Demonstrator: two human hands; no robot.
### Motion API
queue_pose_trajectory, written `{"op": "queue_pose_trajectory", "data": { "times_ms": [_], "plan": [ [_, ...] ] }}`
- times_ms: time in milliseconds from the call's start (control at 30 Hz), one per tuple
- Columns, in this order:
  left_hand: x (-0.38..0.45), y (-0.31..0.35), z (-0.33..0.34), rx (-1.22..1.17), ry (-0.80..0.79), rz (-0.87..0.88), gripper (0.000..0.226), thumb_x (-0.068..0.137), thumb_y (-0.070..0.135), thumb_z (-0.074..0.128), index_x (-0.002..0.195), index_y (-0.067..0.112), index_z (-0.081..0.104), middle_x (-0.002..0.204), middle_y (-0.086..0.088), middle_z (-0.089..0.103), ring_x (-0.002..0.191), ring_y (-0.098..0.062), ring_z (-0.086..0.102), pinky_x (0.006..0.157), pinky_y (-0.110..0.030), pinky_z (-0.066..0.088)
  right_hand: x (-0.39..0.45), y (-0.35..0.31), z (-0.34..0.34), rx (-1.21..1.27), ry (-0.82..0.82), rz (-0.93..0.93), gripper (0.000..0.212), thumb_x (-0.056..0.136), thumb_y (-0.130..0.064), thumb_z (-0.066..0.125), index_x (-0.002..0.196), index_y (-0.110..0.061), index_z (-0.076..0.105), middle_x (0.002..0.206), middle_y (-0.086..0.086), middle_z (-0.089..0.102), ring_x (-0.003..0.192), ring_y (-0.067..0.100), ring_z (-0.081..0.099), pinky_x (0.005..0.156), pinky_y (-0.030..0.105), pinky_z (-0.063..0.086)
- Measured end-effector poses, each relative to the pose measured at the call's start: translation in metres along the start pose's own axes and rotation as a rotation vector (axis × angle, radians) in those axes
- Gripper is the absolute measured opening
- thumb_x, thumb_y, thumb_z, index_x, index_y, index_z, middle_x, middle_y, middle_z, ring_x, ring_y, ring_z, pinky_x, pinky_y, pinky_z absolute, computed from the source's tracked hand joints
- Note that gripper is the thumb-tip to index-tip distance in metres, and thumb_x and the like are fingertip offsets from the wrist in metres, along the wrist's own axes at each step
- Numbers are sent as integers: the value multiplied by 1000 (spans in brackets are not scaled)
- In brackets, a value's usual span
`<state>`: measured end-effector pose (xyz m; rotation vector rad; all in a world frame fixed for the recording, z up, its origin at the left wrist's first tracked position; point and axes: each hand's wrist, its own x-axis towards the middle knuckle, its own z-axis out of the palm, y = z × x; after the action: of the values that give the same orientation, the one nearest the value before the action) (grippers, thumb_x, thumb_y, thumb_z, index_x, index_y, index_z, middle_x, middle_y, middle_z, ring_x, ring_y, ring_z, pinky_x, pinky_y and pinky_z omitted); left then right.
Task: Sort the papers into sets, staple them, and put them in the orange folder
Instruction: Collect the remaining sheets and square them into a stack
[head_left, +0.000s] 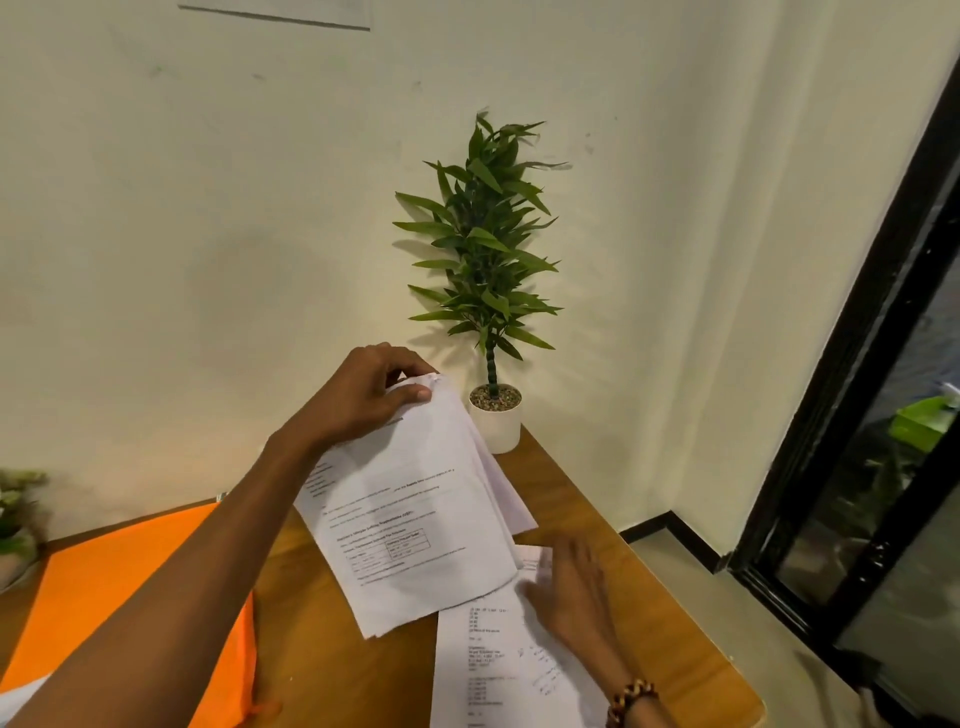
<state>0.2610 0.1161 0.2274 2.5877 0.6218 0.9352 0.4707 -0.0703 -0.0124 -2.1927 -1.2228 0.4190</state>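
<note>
My left hand (363, 397) pinches the far top corner of a stack of printed papers (415, 519) and holds it tilted up above the wooden table (332, 649). My right hand (569, 587) lies flat, fingers apart, on another printed sheet (488, 670) that rests on the table near its right side, just under the lifted stack's lower edge. The orange folder (130, 582) lies flat on the table to the left, partly hidden by my left forearm. No stapler is in view.
A potted green plant in a white pot (494, 421) stands at the table's far right corner by the wall. Another small plant (15, 519) sits at the far left. The table's rounded right edge drops to the floor beside a black-framed window (857, 415).
</note>
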Motion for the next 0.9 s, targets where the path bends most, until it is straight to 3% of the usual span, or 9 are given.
{"op": "queue_pose_trajectory", "data": {
  "times_ms": [100,200,300,467,633,700,767,833,900],
  "plan": [
    [-2,11,-11,-10,-104,7,7,90,27,75,96,30,74,91,10,73,79,-7,61,72,-35,50,-7,20,19,-154,6,68,80,88,-63,62,151,-27,27,160,-1,27,147,24,26,123,47,23],
    [-6,24,-26,-31,-233,22,12,88,38,70,95,30,76,92,8,76,80,-22,66,75,-50,52,-2,25,16,-222,115,97,91,71,-79,67,139,-25,37,143,2,39,128,24,37,105,43,37],
    [-9,34,-39,-66,-334,30,10,90,33,71,95,27,77,95,5,77,87,-29,68,81,-53,53,1,24,6,-280,147,149,99,55,-92,63,126,-24,48,127,0,41,112,21,35,90,39,37],
    [-17,43,-21,-168,-434,21,9,93,18,72,90,26,76,91,5,76,84,-21,68,80,-40,52,2,26,16,-211,192,209,105,51,-93,64,128,-24,45,137,2,44,124,25,38,99,44,40],
    [-33,38,31,-269,-566,-9,8,94,16,71,92,22,76,89,7,75,79,-8,66,73,-21,49,-4,14,18,-117,181,238,103,62,-75,78,139,-17,41,148,6,39,136,31,35,110,47,38],
    [-40,36,47,-309,-600,-26,10,94,15,71,91,22,76,88,7,75,77,-5,65,71,-19,47,-1,14,18,-110,170,269,98,65,-71,79,138,-17,42,146,6,38,134,30,35,109,46,37],
    [-45,31,59,-323,-616,-51,6,94,20,71,94,19,77,91,0,76,78,-16,66,71,-31,51,2,13,19,-136,175,287,83,69,-69,77,128,-20,47,135,1,43,122,25,38,99,43,39],
    [-46,26,66,-328,-623,-63,11,94,25,71,97,16,77,93,-5,76,83,-29,67,75,-44,52,6,14,20,-78,187,311,54,83,-54,74,119,-21,52,127,-1,46,117,23,40,95,41,36],
    [-48,24,73,-326,-644,-73,9,94,22,72,96,16,77,89,1,76,76,-21,67,69,-37,51,8,13,18,95,189,327,19,97,-38,61,107,-22,55,117,-2,54,114,23,47,93,41,37]
  ]
}}
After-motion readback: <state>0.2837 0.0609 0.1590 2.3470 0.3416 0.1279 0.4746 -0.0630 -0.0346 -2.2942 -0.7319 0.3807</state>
